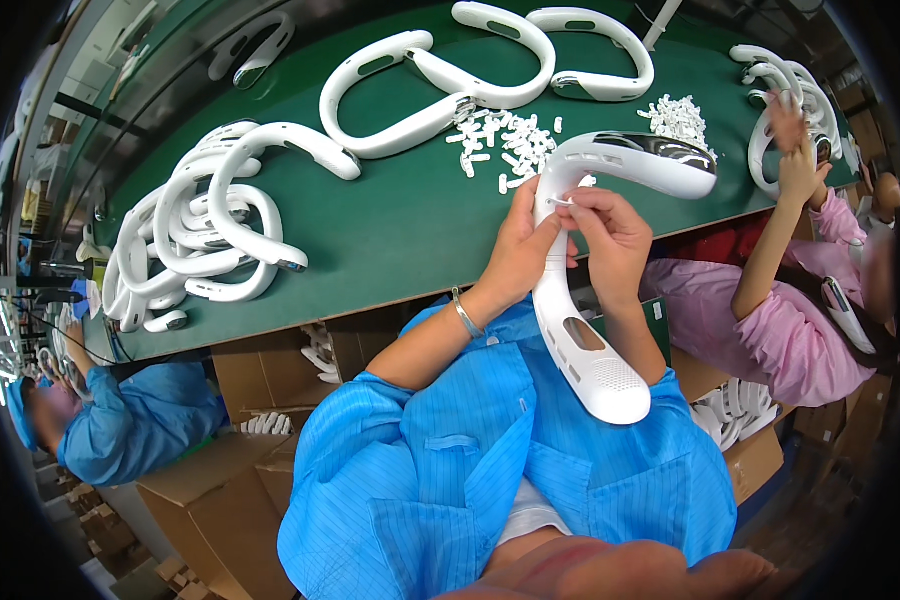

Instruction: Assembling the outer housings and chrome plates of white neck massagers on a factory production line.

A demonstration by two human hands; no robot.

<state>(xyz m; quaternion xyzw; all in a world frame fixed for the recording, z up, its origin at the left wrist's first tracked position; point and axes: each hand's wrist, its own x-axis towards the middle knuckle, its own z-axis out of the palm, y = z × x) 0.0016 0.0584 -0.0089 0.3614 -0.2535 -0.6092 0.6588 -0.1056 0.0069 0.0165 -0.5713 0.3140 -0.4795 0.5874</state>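
Observation:
A white curved neck fan (580, 345) with vent slots, a perforated end and a dark glossy panel is held up in front of my chest. My left hand (518, 240) is closed around its bend, with the thumb across the front. At that bend, my right hand (610, 235) pinches a small white plastic piece (560, 203) between thumb and fingers, against or just beside the fan's surface. Beyond my hands lies a loose heap of small white plastic pieces (515, 145) on the green table (390, 230).
Several white neck fans (210, 215) are stacked at the left, and more (400, 90) lie at the back. A second heap of small parts (678, 122) sits right of centre. Co-workers in pink (760, 320) and blue (140, 415) sit either side. Cardboard boxes (215, 510) stand below.

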